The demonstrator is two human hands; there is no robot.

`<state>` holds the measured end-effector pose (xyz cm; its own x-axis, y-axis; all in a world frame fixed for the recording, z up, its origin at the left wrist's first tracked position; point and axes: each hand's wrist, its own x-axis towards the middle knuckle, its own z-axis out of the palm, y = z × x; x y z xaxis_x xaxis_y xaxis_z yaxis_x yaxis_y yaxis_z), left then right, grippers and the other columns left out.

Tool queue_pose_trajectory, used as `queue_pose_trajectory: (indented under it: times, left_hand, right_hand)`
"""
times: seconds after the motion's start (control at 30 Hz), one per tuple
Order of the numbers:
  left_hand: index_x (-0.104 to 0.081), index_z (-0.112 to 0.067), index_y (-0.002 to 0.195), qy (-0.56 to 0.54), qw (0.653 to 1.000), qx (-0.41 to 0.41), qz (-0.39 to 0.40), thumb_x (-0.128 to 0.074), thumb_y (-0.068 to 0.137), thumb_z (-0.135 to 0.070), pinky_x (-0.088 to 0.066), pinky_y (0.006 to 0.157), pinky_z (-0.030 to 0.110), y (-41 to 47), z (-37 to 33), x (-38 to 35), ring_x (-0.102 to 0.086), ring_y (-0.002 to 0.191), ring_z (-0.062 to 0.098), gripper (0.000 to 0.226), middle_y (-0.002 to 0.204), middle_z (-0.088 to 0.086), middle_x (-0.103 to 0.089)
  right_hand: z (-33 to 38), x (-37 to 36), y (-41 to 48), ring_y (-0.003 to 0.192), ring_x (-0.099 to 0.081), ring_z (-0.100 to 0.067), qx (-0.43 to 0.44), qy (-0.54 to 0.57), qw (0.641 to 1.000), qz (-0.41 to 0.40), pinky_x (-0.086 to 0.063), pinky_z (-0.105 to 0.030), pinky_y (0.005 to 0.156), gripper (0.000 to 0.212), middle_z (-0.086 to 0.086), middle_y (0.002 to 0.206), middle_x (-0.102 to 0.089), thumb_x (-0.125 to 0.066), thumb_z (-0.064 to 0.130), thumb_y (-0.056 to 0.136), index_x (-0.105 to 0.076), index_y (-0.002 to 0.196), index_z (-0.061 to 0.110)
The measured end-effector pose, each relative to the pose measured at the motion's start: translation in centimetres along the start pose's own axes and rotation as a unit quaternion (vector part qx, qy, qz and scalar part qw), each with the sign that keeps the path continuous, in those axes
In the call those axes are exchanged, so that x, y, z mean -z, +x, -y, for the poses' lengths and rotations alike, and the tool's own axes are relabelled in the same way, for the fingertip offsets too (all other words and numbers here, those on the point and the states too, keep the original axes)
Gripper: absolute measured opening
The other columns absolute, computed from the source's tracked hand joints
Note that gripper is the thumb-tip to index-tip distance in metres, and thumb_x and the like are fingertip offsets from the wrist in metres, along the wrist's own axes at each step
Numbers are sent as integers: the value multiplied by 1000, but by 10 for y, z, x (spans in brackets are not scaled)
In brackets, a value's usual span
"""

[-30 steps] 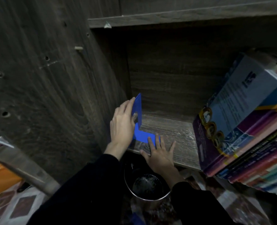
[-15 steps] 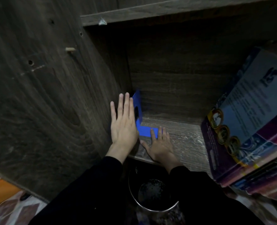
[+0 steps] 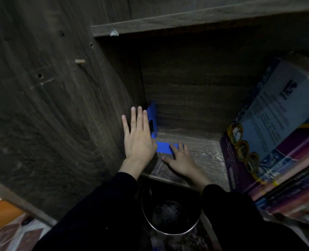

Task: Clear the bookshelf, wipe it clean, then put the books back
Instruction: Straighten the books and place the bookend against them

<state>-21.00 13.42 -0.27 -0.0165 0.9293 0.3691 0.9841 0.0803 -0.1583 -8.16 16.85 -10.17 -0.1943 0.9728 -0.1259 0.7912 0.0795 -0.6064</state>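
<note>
A blue L-shaped bookend (image 3: 163, 147) stands in the left back corner of the dark wooden shelf (image 3: 202, 156), its upright plate against the side wall. My left hand (image 3: 138, 136) lies flat with straight fingers against that upright plate. My right hand (image 3: 181, 159) rests flat on the shelf board, fingertips on the bookend's base. A row of books (image 3: 277, 149) leans to the left on the right part of the shelf, a blue and purple cover facing me.
The shelf's side panel (image 3: 59, 105) rises on the left with a wooden peg (image 3: 80, 61) sticking out. A round metal bucket (image 3: 170, 216) sits below the shelf's front edge between my arms. Patterned floor shows at the lower left.
The bookend has slid deeper into the left corner. My left hand went from holding its upright edge to lying flat against it; my right hand followed along the base.
</note>
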Motion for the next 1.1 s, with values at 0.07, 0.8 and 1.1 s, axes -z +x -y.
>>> queue_pose_trajectory:
  times: [0.07, 0.8, 1.1]
  left_hand:
    - [7, -5, 151, -46, 999, 9, 2, -44, 94, -31, 19, 112, 47, -1, -2, 8, 20, 145, 29, 81, 159, 15, 12]
    - [-46, -38, 137, -533, 807, -252, -37, -55, 95, -40, -13, 112, 32, -56, -195, 148, -3, 144, 14, 44, 153, 4, -27]
    - [-48, -28, 132, -532, 820, -208, -31, -61, 88, -19, -33, 97, 28, -59, -195, 155, -23, 136, 20, 47, 143, 3, -34]
  right_hand:
    - [-1, 12, -17, 142, -24, -31, 20, 67, 993, -90, -22, -33, 114, 55, -16, 150, -34, -57, 30, 93, -41, 143, 14]
    - [-34, 194, -226, 124, -26, -27, -34, 0, 784, -620, -23, -46, 99, 63, -17, 144, -33, -51, 11, 69, -49, 132, 18]
    - [-18, 203, -227, 131, -29, -27, -4, -116, 799, -590, -16, -44, 100, 50, -2, 132, -53, -41, 18, 75, -62, 120, 22]
